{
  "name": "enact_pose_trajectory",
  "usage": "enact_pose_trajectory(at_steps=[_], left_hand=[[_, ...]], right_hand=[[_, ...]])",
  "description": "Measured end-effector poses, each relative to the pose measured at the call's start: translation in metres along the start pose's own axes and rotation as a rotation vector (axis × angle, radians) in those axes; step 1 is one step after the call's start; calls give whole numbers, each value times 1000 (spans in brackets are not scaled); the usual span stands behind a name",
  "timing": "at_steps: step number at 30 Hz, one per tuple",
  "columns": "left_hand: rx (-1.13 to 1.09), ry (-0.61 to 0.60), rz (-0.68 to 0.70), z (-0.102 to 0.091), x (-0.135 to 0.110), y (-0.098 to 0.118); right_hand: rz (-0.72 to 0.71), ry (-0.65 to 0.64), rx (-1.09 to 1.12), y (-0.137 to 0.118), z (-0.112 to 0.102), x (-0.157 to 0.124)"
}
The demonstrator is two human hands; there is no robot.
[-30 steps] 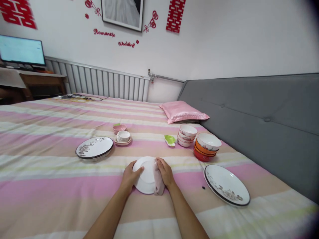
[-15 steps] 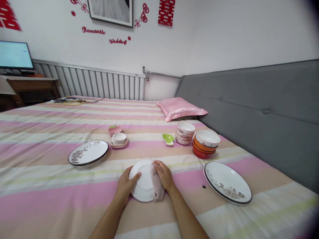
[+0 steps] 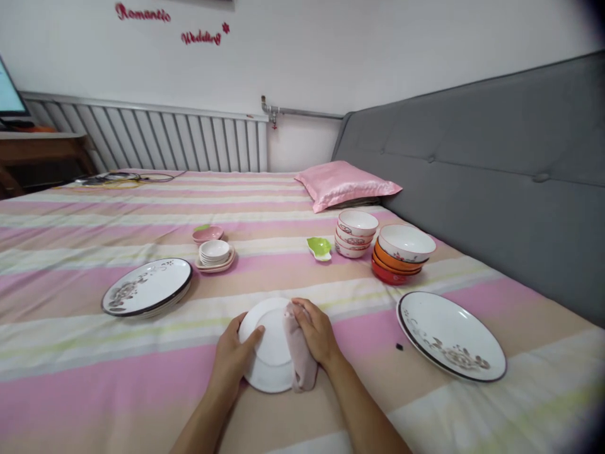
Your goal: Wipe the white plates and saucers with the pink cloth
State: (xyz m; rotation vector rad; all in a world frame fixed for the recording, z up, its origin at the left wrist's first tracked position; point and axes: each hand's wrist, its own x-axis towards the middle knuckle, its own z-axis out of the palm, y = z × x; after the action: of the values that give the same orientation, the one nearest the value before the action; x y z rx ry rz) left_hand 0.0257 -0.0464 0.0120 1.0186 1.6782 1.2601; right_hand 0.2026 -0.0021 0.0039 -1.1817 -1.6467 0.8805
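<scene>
A small white plate (image 3: 267,340) is held tilted low over the striped bedsheet, face toward me. My left hand (image 3: 235,354) grips its left rim, the thumb lying on the face and the fingers hidden behind. At the right rim, my right hand (image 3: 317,334) is closed on a greyish-pink cloth (image 3: 299,356), pressing it against the plate. The cloth drapes over the plate's right side and hangs below the hand. The fingers of the right hand behind the rim are partly hidden.
Flower-patterned oval plates (image 3: 149,287) lie stacked at left, another such stack (image 3: 454,337) at right. Small white dishes (image 3: 215,251), pink bowls (image 3: 208,235), a green leaf-shaped dish (image 3: 319,248), white bowls (image 3: 357,234) and orange-red bowls (image 3: 401,252) stand beyond. A pink pillow (image 3: 345,183) lies behind.
The view has tipped downward and come a little closer. Both hands keep their grip on the plate and cloth; their position on the plate has barely shifted.
</scene>
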Motion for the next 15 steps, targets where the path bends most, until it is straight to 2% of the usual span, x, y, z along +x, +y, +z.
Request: enact_pose_trajectory(at_steps=[6, 13, 15], left_hand=[[-31, -7, -30, 4, -1, 8], [-68, -19, 14, 4, -2, -1], [-96, 11, 29, 4, -3, -2]], right_hand=[[12, -3, -14, 2, -2, 4], [-14, -1, -7, 9, -3, 1], [-17, 7, 4, 9, -2, -1]])
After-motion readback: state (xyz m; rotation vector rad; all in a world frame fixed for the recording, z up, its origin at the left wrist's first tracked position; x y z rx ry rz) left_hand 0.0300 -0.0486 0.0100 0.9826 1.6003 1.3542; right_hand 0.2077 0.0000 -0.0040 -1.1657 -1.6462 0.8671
